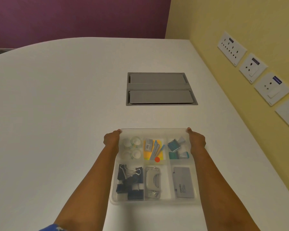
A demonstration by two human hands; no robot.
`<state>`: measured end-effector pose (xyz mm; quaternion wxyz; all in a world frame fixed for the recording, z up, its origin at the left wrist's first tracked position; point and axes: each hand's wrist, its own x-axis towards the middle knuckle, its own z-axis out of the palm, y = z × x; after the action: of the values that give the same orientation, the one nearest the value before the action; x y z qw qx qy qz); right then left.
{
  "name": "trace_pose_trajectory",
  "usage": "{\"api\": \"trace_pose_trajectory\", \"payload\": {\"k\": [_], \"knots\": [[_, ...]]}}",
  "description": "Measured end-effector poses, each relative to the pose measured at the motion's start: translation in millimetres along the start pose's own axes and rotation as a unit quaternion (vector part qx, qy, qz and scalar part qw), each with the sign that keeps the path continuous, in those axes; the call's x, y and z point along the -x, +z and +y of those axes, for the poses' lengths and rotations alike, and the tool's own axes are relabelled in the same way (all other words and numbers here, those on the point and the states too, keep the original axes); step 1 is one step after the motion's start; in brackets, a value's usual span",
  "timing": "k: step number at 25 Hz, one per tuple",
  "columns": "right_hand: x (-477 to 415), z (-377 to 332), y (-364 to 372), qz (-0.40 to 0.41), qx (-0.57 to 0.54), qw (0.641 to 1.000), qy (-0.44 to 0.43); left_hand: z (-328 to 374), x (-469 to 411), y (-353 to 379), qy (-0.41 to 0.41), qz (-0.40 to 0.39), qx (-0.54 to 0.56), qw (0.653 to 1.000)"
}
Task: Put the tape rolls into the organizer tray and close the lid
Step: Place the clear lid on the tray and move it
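Note:
A translucent organizer tray [154, 202] sits on the white table near me, and its clear lid [153, 131] lies flat over the compartments. Several clear tape rolls [131, 147] rest in the far left compartment under the lid. My left hand [111, 138] grips the tray's far left corner, thumb on the lid's edge. At the far right corner, my right hand [196, 141] holds on the same way. Both forearms run along the tray's sides.
Other compartments hold binder clips [130, 180], a hole punch [153, 180], a grey case [183, 182], sticky notes [153, 150] and staple boxes [177, 148]. A grey cable hatch [160, 88] is set in the table beyond. Wall sockets [250, 67] line the yellow wall at right.

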<state>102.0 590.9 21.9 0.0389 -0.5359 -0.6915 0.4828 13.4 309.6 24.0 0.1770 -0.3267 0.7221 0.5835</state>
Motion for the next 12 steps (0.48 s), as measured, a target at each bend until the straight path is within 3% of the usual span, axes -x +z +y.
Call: {"api": "trace_pose_trajectory", "payload": {"k": [7,12], "knots": [[-7.3,1.1,2.6,0.004,0.004,1.0,0.002,-2.1,-4.9,-1.2,-0.015,-0.013,0.033,0.999],[1.8,10.1,6.7,0.026,-0.013,0.998,-0.057,-1.7,6.8,7.6,0.025,0.028,-0.052,0.998]]}}
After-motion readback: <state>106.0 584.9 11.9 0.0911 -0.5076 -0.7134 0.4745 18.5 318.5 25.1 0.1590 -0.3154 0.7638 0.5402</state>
